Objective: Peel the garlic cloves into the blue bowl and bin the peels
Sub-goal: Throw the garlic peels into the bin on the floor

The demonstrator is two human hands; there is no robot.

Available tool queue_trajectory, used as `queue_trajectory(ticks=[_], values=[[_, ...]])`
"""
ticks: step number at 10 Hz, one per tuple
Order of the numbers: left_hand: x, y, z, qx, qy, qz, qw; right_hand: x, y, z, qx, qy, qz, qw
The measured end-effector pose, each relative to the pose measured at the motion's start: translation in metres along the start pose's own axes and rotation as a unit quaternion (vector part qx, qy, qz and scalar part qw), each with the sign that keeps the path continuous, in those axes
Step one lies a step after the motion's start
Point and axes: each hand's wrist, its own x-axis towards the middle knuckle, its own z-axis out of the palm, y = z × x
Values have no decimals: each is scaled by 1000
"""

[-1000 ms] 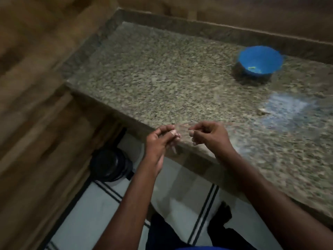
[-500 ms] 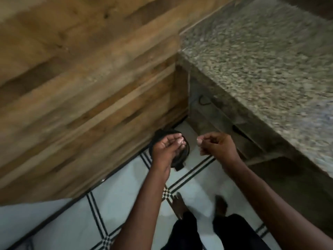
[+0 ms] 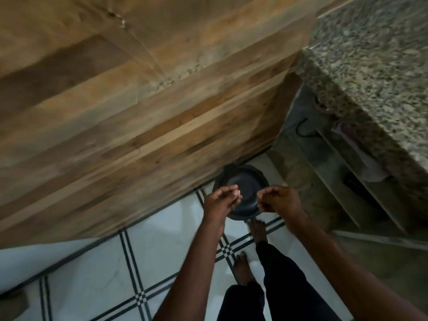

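Left hand [image 3: 221, 201] and right hand [image 3: 279, 201] are held over the black bin [image 3: 243, 185], fingers curled. Whether anything is pinched cannot be told. The granite counter [image 3: 375, 72] is seen far right.

No legible text or labels.
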Motion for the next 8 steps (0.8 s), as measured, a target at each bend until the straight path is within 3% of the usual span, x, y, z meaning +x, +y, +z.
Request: queue_trajectory(ticks=[3,4,5,6,8], values=[[126,-76,-29,113,-33,-20,993,135,90,40,-44,31,54,997],[175,-113,-35,174,-40,-6,984,187,126,52,-84,50,48,994],[229,-154,-34,296,0,42,954,238,155,62,-133,37,56,989],[285,-186,-34,409,55,91,907,282,180,69,-176,29,52,983],[340,-215,-32,617,76,178,763,337,232,77,-344,106,-60,931]])
